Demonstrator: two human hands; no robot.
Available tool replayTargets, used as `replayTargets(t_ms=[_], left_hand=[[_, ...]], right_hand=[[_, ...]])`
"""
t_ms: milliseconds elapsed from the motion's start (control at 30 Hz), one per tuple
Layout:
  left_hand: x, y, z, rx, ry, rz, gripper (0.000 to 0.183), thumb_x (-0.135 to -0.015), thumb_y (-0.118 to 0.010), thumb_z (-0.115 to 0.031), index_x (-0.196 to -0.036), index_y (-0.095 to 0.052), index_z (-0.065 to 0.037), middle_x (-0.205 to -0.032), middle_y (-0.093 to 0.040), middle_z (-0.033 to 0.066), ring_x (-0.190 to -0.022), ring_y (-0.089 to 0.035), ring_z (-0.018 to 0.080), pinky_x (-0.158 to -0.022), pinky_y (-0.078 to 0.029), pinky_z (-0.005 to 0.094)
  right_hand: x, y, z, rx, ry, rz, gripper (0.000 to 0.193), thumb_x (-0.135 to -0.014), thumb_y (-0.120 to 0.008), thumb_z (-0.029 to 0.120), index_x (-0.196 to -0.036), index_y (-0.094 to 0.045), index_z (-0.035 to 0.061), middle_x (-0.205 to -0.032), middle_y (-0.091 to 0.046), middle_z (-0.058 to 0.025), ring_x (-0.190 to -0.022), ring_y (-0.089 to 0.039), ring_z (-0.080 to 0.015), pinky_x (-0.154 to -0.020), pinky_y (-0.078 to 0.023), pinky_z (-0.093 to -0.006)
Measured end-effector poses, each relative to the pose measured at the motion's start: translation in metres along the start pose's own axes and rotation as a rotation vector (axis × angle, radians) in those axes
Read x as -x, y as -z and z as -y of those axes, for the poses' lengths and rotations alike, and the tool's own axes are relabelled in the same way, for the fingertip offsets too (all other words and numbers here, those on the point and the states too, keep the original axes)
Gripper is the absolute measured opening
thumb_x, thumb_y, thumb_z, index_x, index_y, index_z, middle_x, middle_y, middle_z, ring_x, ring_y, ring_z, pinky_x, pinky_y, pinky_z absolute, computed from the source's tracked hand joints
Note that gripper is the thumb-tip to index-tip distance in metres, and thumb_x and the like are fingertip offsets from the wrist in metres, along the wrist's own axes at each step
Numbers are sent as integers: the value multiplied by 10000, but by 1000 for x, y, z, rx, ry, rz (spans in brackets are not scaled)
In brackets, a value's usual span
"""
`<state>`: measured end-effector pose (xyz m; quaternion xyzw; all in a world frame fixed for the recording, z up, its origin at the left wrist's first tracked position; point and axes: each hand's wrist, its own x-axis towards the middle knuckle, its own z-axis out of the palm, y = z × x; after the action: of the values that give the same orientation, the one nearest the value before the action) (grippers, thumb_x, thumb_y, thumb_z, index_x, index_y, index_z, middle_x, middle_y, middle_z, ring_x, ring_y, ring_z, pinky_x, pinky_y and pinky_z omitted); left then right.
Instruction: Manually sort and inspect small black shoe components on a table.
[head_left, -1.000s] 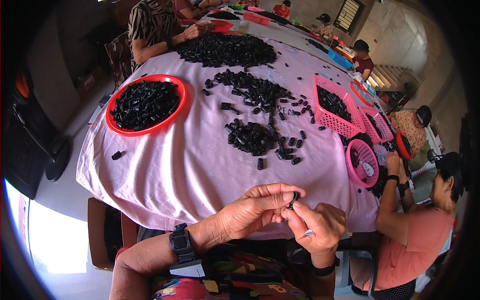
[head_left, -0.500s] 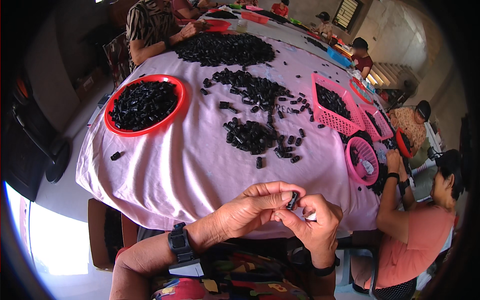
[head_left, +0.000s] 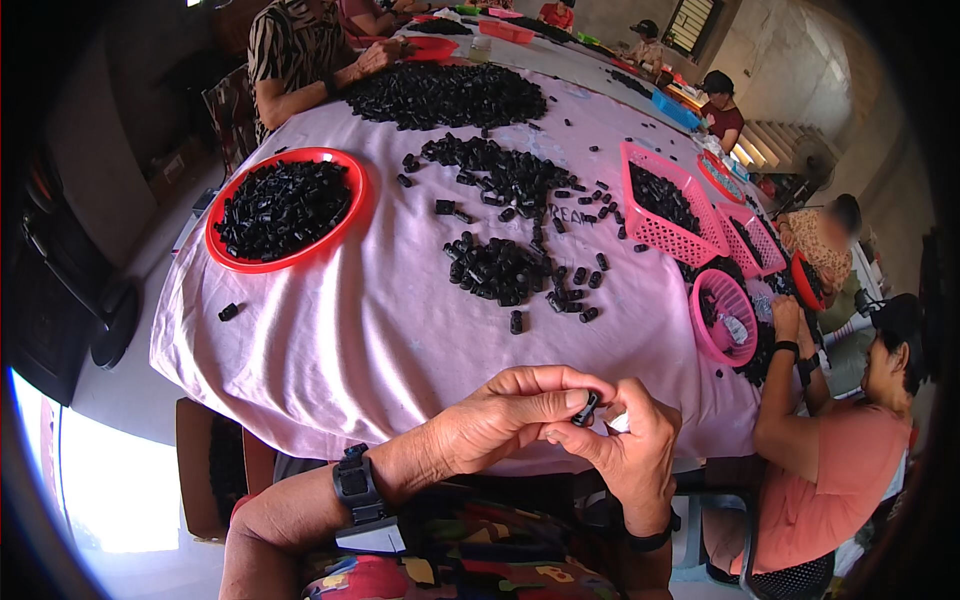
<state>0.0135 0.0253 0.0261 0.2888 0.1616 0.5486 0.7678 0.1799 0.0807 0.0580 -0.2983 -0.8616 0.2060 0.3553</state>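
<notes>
Just over the table's near edge, my left hand pinches a small black plastic cylinder between thumb and fingers. My right hand is closed close beside it, its thumb tip by the cylinder's lower end. A small white thing shows among the right fingers; its kind is too hidden to tell. Beyond my hands, similar black cylinders lie in a small pile and a looser heap on the pink cloth.
A red basin full of black pieces stands at the left. Pink baskets and a round pink basket are at the right. A co-worker sits close on the right; others work around the far table. An open carton is at lower left.
The black cylinder has tilted slightly in my left fingers. My right fingers have shifted a little, and more of the white thing shows. The piles look the same.
</notes>
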Motion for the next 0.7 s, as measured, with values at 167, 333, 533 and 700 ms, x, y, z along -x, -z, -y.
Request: replayTargets(t_ms=[167, 333, 533, 700], left_hand=[[-1, -2, 0, -6, -7, -7, 318, -932, -579, -217, -1194, -595, -36, -1076, -614, 32, -956, -570, 99, -872, -460, 265], [0, -2, 0, -13, -6, -7, 318, -934, -578, -218, -1194, -596, -36, -1058, -614, 27, -921, -568, 88, -863, -460, 258], [-1, 2, 1, -17, 6, -11, 317, -935, -576, -215, -1194, -593, -33, -1062, -617, 33, -903, -569, 82, -854, -459, 252], [-2, 2, 1, -14, 13, -12, 314, -936, -575, -213, -1190, -593, -30, -1066, -622, 39, -891, -573, 79, -856, -458, 251]], right_hand=[[-1, 0, 0, -1, -11, 1, 519, -655, -825, 456, -709, -517, 42, -600, -627, -75, -536, -651, -227, -491, -508, -313], [0, -2, -3, 16, -23, 5, 534, -652, -821, 475, -706, -510, 45, -582, -608, -77, -522, -640, -233, -486, -500, -320], [-1, -2, -2, 31, -34, 16, 542, -655, -817, 486, -701, -504, 45, -569, -594, -83, -512, -631, -242, -481, -493, -326], [-2, -1, 0, 51, -35, 30, 537, -660, -815, 480, -702, -503, 45, -569, -593, -86, -515, -631, -244, -482, -492, -330]])
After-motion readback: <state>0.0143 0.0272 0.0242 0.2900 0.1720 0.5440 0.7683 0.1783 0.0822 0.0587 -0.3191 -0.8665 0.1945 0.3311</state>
